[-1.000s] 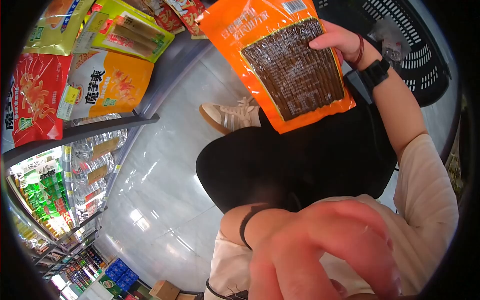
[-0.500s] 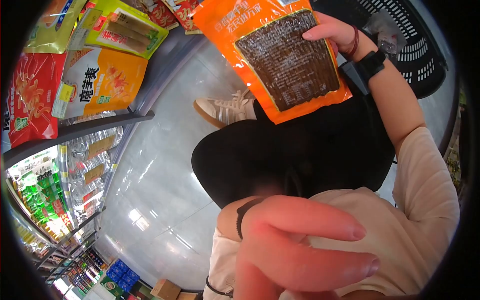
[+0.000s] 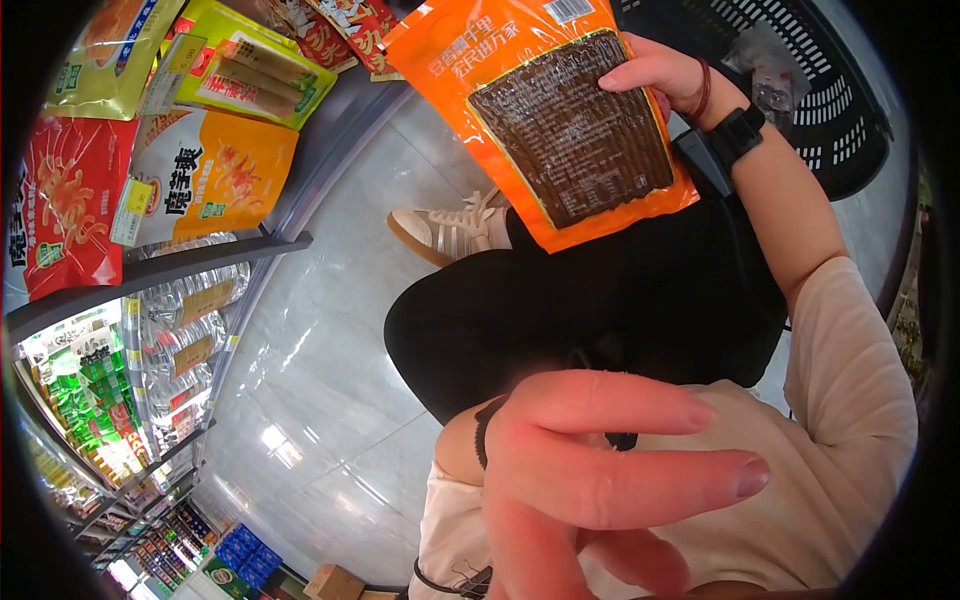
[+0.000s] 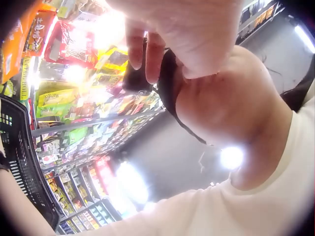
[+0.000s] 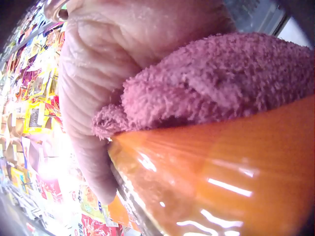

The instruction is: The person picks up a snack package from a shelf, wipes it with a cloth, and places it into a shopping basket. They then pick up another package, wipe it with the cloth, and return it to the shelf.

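Observation:
In the head view my right hand (image 3: 655, 75) grips an orange snack bag (image 3: 455, 60) at its right edge, thumb over the front. A clear window in the bag shows dark brown strips. Close up in the right wrist view, a fuzzy pink cloth-like thing (image 5: 211, 81) lies between the palm and the bag. My left hand (image 3: 570, 470) is raised close before the head camera, its fingers stretched out or loosely bent with nothing held. Fingers (image 4: 155, 59) of that hand overlap a small black device (image 4: 140, 81) in the left wrist view.
Snack bags, among them a red one (image 3: 75, 200) and an orange-and-white one (image 3: 230, 170), hang on the left shelf. Clear bottles (image 3: 200, 300) stand below. A black basket (image 3: 855, 130) holding a clear plastic packet (image 3: 770, 75) is on the floor beyond my right arm.
My left hand has shifted before the camera, its fingers straightening from a more bent pose. The right hand keeps its grip on the snack bag, which moves only slightly in view.

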`<state>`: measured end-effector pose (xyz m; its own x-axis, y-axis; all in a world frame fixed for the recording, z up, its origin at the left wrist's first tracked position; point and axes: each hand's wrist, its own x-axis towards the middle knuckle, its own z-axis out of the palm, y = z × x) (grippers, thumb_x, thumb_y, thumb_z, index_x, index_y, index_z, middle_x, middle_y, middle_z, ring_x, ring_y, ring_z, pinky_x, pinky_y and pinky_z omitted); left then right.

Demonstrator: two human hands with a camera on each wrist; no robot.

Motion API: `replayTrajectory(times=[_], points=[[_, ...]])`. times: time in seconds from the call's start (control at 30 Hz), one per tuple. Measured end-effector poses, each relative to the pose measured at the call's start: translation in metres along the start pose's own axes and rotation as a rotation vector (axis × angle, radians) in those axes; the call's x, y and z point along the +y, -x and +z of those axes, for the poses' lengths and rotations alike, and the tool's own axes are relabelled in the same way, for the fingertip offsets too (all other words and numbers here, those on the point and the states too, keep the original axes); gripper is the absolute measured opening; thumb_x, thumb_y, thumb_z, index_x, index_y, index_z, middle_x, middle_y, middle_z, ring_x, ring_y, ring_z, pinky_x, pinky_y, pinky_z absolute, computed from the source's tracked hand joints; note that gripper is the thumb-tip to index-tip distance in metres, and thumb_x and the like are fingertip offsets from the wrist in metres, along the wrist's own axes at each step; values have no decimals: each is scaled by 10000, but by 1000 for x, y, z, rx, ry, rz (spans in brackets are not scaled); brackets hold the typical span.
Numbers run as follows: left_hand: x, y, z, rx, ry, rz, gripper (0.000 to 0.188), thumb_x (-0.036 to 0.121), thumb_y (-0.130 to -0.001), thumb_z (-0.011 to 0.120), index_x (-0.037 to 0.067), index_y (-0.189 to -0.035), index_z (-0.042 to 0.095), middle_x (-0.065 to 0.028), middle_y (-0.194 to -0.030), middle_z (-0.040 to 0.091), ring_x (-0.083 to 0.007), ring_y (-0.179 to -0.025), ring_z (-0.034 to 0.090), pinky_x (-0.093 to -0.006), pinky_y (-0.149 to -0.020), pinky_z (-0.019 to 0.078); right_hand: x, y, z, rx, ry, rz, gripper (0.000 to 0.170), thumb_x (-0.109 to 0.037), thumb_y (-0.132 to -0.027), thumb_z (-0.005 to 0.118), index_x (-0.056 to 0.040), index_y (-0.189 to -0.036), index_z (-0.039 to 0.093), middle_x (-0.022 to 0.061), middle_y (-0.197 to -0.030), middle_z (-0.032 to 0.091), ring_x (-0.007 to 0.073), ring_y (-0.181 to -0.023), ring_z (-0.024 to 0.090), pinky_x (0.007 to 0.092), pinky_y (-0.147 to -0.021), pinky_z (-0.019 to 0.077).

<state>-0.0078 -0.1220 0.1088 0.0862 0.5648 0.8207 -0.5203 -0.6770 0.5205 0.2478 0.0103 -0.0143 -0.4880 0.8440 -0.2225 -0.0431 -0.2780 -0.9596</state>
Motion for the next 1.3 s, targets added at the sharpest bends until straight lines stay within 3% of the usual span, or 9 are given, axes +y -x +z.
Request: replayTrajectory(times=[0.33,0.4,0.57,0.63,0.97,1.03,1.13,1.23,1.3], points=[[8,-1,1,104,-357,-249,258,129,-788,643,210,-1023,572,-141,-819,658,-289,-729,619,-401,-703,534,1,0,2,14,21,-33,578,-174,-791,648,-3,-1309,457,95,-1219,582,156,-1090,570,298,-909,471],[-48,4,-29,77,-468,23,379,171,-946,523,10,-1274,423,-222,-1402,373,-264,-1186,470,-422,-900,439,-5,4,6,18,31,-31,561,-167,-795,643,-12,-1304,465,89,-1208,587,146,-1073,577,282,-870,489],[-104,16,-71,504,-602,-447,457,206,-912,566,-44,-1262,409,-147,-1298,464,-239,-1191,464,-381,-996,356,-10,7,13,4,-37,-70,432,-198,-812,706,-32,-1190,577,67,-1083,647,129,-974,619,279,-847,501],[-111,21,-83,619,-80,-839,432,268,-944,516,-13,-1260,425,-127,-1261,504,-204,-1181,477,-336,-989,359,-17,10,19,0,20,-66,420,-196,-814,702,-25,-1179,582,68,-1071,649,124,-951,619,270,-828,501],[-129,38,-84,637,-205,-862,222,219,-947,526,33,-1067,550,-52,-1007,621,-96,-876,569,-225,-764,443,-10,2,20,39,183,22,434,-242,-802,711,-18,-1155,595,51,-1030,655,111,-917,610,261,-801,489],[-132,38,-87,582,-189,-804,258,241,-951,509,25,-1085,557,-46,-1028,626,-116,-910,596,-261,-815,469,-13,4,26,77,226,-22,414,-258,-792,699,-14,-1115,612,25,-922,663,48,-728,606,182,-544,475],[-139,39,-91,582,-126,-809,277,232,-959,494,2,-1094,568,-66,-1047,628,-136,-923,606,-265,-816,477,-14,3,30,84,251,-40,419,-281,-782,710,-17,-1096,620,12,-872,657,33,-650,586,161,-460,431],[-139,38,-86,617,9,-834,309,229,-964,486,-20,-1135,553,-81,-1078,623,-156,-959,605,-282,-839,474,-16,2,25,39,284,70,454,-306,-792,725,-37,-1137,603,66,-1009,663,125,-895,631,261,-768,501],[-139,39,-85,634,22,-838,295,232,-959,498,-12,-1112,562,-70,-1067,626,-136,-946,593,-267,-829,459,-10,-1,20,44,290,69,463,-319,-790,727,-35,-1133,602,66,-1009,664,125,-889,634,258,-768,501]])
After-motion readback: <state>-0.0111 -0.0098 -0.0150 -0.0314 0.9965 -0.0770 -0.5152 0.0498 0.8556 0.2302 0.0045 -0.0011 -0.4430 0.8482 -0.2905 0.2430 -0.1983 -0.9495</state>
